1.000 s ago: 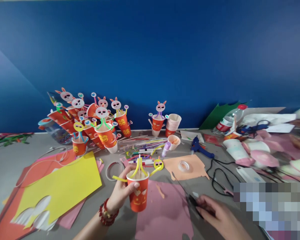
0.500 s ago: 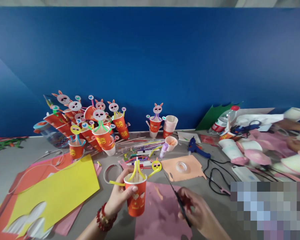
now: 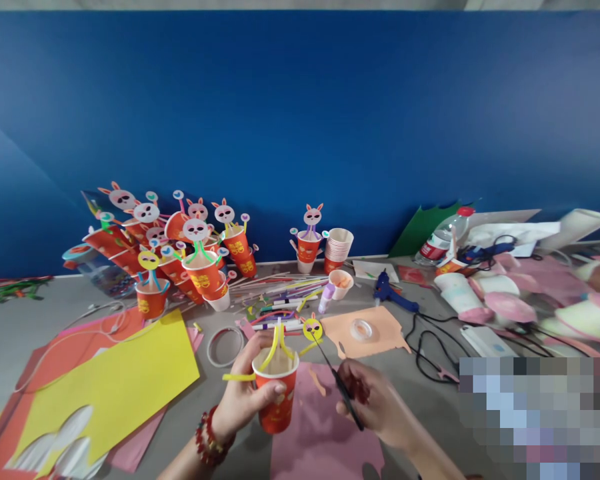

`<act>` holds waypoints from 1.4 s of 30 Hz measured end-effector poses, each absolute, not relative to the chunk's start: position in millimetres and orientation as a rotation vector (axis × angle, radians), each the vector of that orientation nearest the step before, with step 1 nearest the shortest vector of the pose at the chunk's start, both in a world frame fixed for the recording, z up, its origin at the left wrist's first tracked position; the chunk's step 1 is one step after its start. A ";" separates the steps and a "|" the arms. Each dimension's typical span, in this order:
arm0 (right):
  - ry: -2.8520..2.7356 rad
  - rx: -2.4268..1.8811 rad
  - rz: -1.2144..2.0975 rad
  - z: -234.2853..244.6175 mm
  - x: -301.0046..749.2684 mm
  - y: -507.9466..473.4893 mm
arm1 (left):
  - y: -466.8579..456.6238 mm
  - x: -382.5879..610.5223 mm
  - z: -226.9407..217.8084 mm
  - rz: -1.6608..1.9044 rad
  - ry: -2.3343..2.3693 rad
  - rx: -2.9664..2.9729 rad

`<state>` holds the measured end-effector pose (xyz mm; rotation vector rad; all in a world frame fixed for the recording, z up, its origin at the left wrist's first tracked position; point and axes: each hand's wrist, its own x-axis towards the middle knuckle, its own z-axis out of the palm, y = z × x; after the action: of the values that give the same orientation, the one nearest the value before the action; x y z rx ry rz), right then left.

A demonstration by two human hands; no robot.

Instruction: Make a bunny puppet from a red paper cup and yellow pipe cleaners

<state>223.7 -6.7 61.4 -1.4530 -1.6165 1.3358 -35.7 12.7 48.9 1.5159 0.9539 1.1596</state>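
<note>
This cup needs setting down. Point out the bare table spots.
Bare grey table lies at far left, between the green pipe cleaners and the red paper. A smaller gap sits between the yellow paper and the left hand holding the red cup. The right hand grips scissors. Crowded: the bunny cups, straws and the pink clutter at right.

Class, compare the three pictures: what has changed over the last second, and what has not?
The right hand lifted the scissors off the table and swung them left, tips toward the yellow face beside the red cup. The left hand kept gripping that cup; the finished cups behind stayed put.
</note>
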 end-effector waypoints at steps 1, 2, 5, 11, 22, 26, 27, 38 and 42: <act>-1.591 -1.433 1.360 60.6 222.8 -6.3 | 12.5 -35.6 49.3 1.154 0.966 1.528; -1.575 -1.416 1.375 59.8 222.2 -6.0 | 12.4 -35.5 49.6 1.149 0.976 1.535; -1.555 -1.392 1.394 57.9 222.3 -5.8 | 12.4 -35.0 50.9 1.151 0.981 1.537; -1.555 -1.368 1.425 55.3 227.0 -3.9 | 13.1 -34.5 55.6 1.160 0.960 1.564; -1.601 -1.387 1.404 50.6 230.0 -2.4 | 13.6 -34.2 58.2 1.144 0.959 1.609; -1.586 -1.345 1.432 50.8 230.5 -2.9 | 14.6 -34.1 57.5 1.140 0.951 1.610; -1.588 -1.347 1.431 50.8 230.6 -2.9 | 15.0 -34.1 57.4 1.140 0.950 1.612; -1.592 -1.417 1.409 57.7 226.3 -3.1 | 14.9 -34.5 59.0 1.156 0.946 1.648; -1.548 -1.395 1.462 56.5 226.2 -3.1 | 15.6 -34.9 58.1 1.154 0.952 1.650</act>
<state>226.2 -3.1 56.5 -1.3949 -1.5476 1.4623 -34.9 15.6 58.1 1.6498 0.9516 1.1544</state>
